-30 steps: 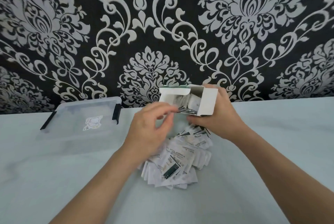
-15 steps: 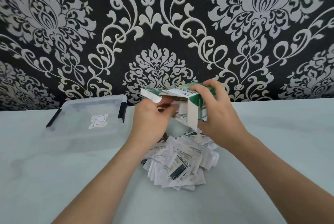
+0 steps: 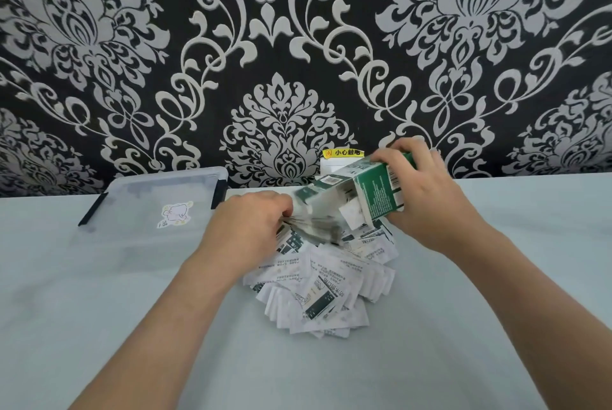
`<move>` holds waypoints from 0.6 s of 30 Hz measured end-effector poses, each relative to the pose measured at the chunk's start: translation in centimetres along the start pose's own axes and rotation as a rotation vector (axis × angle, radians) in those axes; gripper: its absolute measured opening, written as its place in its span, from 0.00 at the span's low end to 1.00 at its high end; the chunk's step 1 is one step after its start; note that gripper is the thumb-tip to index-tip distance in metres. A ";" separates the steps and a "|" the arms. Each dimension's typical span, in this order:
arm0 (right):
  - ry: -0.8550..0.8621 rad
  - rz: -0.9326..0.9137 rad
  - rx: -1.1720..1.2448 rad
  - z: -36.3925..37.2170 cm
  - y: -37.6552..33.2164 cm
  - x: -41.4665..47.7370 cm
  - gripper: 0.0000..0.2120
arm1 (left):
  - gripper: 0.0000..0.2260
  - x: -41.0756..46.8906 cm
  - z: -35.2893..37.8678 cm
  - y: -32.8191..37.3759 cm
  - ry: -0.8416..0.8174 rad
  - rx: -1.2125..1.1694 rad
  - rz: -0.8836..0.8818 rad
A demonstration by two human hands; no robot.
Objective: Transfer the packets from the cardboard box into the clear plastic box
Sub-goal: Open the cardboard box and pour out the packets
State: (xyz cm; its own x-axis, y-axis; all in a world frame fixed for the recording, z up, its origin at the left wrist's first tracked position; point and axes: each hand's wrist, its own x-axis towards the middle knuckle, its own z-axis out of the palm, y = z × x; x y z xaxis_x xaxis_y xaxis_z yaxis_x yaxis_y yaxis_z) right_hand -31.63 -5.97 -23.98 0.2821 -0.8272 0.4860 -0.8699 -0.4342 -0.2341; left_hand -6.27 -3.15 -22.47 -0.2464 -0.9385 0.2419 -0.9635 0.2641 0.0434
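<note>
A: Where does the load go?

B: The pale table (image 3: 99, 310) runs under both your hands. The clear plastic box (image 3: 132, 197) sits just left of your left hand (image 3: 248, 224), lid seemingly on, long side left to right. The heap of packets (image 3: 324, 290) lies between your wrists.

A: And my hands?

B: Your right hand (image 3: 427, 207) grips the tilted cardboard box (image 3: 377, 191), mouth facing your left hand, which pinches a blurred bundle of packets (image 3: 314, 227). Your left is nearer.
</note>
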 end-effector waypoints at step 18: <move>0.076 -0.142 -0.078 -0.7 -2.9 -0.6 0.35 | 0.03 0.5 1.0 2.5 0.008 -0.935 -0.162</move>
State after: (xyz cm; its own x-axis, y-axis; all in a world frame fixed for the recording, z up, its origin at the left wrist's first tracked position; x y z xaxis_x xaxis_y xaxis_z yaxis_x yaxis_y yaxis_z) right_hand -29.59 -3.96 -23.04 0.3751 -0.7293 0.5722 -0.8531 -0.5131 -0.0946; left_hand -8.93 -3.15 -23.18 -0.1134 -0.9787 0.1712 -0.5112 0.2052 0.8346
